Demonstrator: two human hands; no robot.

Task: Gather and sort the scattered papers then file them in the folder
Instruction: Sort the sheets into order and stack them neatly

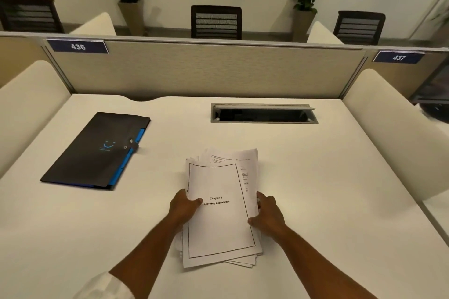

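Note:
A loose stack of white printed papers [218, 221] is in the middle of the white desk, its sheets fanned unevenly; the top sheet reads "Chapter 6 Learning Experience". My left hand [183, 209] grips the stack's left edge, thumb on the top sheet. My right hand [268, 216] holds the right edge, thumb on top and fingers curled at the side. A black folder [94, 150] with blue inner tabs and a snap strap lies shut at the desk's left, well apart from the papers.
A grey cable hatch [263, 114] is sunk into the desk [328, 177] at the back. A beige partition [218, 70] closes the far side, cream side panels stand left and right. Chairs and potted plants are beyond the partition.

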